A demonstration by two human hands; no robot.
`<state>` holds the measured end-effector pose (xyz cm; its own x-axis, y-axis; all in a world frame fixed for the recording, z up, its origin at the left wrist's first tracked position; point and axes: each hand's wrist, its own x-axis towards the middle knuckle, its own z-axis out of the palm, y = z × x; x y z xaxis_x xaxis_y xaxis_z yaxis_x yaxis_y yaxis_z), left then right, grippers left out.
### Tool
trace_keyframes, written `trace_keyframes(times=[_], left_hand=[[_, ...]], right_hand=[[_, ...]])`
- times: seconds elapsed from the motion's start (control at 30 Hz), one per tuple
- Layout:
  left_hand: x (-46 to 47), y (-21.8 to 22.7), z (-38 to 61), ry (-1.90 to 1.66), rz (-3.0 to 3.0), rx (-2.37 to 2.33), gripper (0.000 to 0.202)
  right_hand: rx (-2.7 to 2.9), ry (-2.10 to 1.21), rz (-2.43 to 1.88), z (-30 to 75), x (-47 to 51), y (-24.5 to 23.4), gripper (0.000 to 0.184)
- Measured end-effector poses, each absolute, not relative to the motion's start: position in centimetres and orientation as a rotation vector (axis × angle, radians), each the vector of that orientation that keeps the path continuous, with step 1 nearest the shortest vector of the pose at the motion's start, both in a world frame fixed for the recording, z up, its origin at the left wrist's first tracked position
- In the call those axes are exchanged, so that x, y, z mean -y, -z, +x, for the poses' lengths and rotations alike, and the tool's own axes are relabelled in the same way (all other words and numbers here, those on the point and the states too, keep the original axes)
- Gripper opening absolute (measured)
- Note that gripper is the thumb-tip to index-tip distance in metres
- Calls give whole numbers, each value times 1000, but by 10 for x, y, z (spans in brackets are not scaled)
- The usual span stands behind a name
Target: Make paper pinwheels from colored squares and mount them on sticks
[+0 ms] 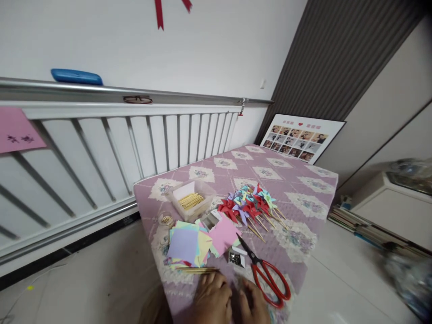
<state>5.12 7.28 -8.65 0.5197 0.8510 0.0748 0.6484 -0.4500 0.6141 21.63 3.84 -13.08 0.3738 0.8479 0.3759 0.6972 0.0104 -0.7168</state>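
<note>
At the near table edge my left hand (pixel 213 296) is curled, knuckles up, just below a few thin wooden sticks (pixel 197 270). What its fingers hold, if anything, is hidden. Close beside it, my right hand (pixel 254 302) rests with loosely bent fingers apart and no object visible in them. Red-handled scissors (pixel 270 282) lie to its right, blades pointing away. Beyond the hands are a small box of metal pins (pixel 235 258), pink paper squares (pixel 224 235) and a stack of pastel paper squares (pixel 183 245). Finished paper pinwheels on sticks (pixel 249 204) are heaped farther back.
A clear plastic box (pixel 209 192) holds wooden sticks (pixel 191 201), near a small round tub (pixel 166 219) of tiny pieces. The purple floral tablecloth (pixel 236 173) meets a white radiator (pixel 182 139) on the left. A photo board (pixel 302 137) leans behind the table.
</note>
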Motion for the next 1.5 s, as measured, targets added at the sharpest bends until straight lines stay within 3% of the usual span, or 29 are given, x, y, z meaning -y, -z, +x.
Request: trace_keyframes(times=[0.3,0.47,0.67,0.83,1.27,1.5], left_hand=[[-56,71,23,-980,2179,-1161,21],[-83,59,-29,-1138,2214,-1402,30],[-133,63,-64,-801,2385,-1487,49],[-143,58,-68,-578,2406,-1453,48],[-151,53,-76,-724,2235,-1318,25],[-164,53,-78,-856,2180,-1296,31]], right_hand=[[1758,33,-1830,183,-31,124,28],[1796,100,-1893,176,-31,119,25],[1789,92,-1933,173,-31,113,23],[1801,87,-1922,173,-31,111,23],[1793,62,-1934,173,-31,112,23],[1789,73,-1919,174,-32,113,23]])
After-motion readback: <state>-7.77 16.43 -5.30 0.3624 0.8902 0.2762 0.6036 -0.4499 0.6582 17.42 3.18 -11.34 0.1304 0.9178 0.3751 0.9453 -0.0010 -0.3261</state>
